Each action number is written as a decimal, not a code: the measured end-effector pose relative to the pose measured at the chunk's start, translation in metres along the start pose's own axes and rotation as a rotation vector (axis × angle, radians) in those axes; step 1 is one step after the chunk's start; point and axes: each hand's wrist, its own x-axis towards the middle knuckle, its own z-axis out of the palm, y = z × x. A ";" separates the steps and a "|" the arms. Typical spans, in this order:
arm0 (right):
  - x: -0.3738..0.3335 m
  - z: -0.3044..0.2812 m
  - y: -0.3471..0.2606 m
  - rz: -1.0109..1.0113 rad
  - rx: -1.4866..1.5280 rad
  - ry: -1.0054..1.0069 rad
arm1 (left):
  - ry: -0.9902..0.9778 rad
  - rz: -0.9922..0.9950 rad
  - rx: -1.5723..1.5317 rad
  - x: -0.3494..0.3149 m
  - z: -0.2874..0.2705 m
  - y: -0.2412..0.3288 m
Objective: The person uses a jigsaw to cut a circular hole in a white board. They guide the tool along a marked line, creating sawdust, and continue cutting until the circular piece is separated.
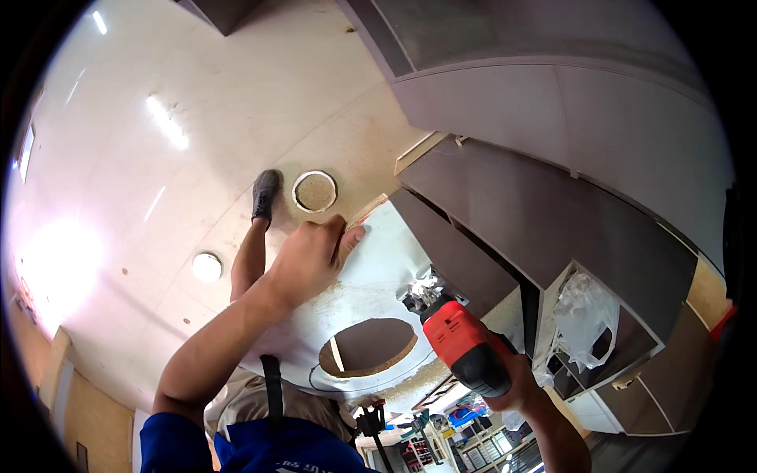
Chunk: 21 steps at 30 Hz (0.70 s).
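A white board (367,272) with a large oval cut-out lies in front of me, its raw chipboard core showing around the hole. My left hand (311,256) is closed over the board's far left edge, with the thumb on its face and the other fingers partly hidden. In my right hand (516,386) is a red and black power drill (465,347), gripped by the handle. The drill's front end points at the board's right side, close to a cluster of shiny metal pieces (426,288) too jumbled to tell apart. Its tip is hidden among them.
Brown cabinet panels (544,205) stand along the right, with a clear plastic bag (587,315) in an open compartment. A white ring (335,191) and a round white disc (206,266) lie on the pale floor. Clamps (371,422) hang at the board's near edge.
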 end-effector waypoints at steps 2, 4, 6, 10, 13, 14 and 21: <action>0.011 0.006 0.014 -0.043 0.036 -0.038 | 0.023 -0.017 0.075 -0.003 -0.006 0.006; 0.032 0.001 -0.007 -0.097 0.109 -0.027 | 0.032 -0.031 0.118 -0.008 -0.006 -0.003; 0.039 -0.006 -0.025 -0.157 0.107 0.018 | 0.034 -0.023 0.117 -0.007 -0.006 -0.003; 0.040 -0.011 -0.020 -0.274 0.048 0.005 | 0.003 -0.052 0.105 -0.006 -0.010 0.001; 0.039 -0.017 -0.009 -0.302 -0.012 0.001 | 0.015 -0.039 0.079 -0.004 -0.006 -0.003; 0.037 -0.018 -0.004 -0.274 -0.034 -0.019 | 0.006 -0.061 0.065 -0.004 -0.007 -0.005; 0.012 -0.014 0.005 -0.207 -0.170 0.299 | 0.196 0.104 0.108 -0.005 -0.002 0.023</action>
